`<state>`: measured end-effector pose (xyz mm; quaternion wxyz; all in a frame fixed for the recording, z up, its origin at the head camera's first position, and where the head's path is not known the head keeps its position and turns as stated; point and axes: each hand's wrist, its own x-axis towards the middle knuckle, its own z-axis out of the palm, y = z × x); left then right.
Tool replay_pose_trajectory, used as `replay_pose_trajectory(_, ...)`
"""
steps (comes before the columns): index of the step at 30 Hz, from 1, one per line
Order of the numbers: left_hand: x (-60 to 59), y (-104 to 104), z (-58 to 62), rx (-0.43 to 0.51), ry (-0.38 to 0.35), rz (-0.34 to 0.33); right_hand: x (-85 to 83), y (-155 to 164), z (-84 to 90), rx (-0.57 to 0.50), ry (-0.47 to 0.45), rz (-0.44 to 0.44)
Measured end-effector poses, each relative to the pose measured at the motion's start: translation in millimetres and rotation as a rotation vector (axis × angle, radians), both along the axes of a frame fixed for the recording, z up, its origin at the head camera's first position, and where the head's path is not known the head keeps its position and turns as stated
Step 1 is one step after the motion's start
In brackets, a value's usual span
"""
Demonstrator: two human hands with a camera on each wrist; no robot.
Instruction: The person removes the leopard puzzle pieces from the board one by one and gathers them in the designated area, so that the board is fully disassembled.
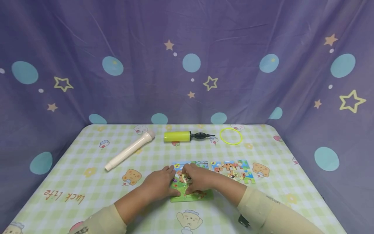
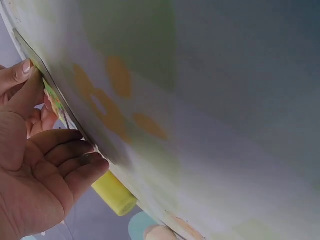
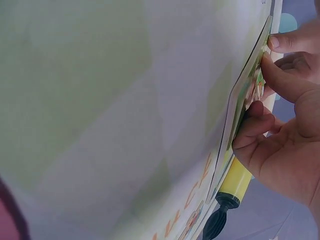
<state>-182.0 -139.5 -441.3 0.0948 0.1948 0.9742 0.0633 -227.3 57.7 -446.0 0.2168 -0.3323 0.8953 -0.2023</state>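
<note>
A puzzle board [image 1: 182,197] with a cartoon animal scene on green grass lies on the table between my hands. My left hand [image 1: 159,183] rests along its left side, with the thumb on the near left part and the fingers loosely bent. Over the middle of the board, my right hand [image 1: 201,177] pinches a puzzle piece [image 3: 257,87] between thumb and bent fingers; the hand hides much of it. Right of the board lies a group of puzzle pieces [image 1: 249,176], partly joined, with gaps among them.
Behind the board lies a yellow hand pump [image 1: 177,136] with a black nozzle. A yellow ring [image 1: 221,140] lies to its right, and a pale pink tube [image 1: 128,151] slants at the left. A purple patterned curtain [image 1: 140,94] hangs around the checked table [image 1: 102,191].
</note>
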Motion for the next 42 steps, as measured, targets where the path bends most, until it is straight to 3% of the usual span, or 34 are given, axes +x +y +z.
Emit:
replay_pose_trajectory(8, -3.1, 1.4, 1.5, 0.01, 0.007, 0.034, 2.5, 2.4, -1.5, -0.02, -0.009, -0.025)
replay_pose_trajectory(12, -3.0, 0.8, 1.9, 0.016, 0.003, 0.024, 1.9, 3.5, -3.7, -0.083, -0.012, -0.03)
replay_pose_trajectory(20, -1.5, -0.7, 1.5, -0.003, 0.003, -0.005, -0.8, 4.0, 0.2, -0.177, 0.062, 0.01)
replay_pose_trajectory(28, -1.5, 0.9, 2.0, -0.027, -0.006, 0.001, -13.5, 28.5, 21.2, -0.379, -0.141, -0.06)
replay_pose_trajectory(35, -0.3, 1.1, 1.6, -0.039, -0.012, 0.008, -19.9, 63.6, 28.4, -0.39, -0.192, -0.104)
replay_pose_trajectory(42, 0.0, 0.6, 0.2, -0.025, -0.013, 0.004, -22.0, 102.1, 23.3, -0.364, -0.243, -0.195)
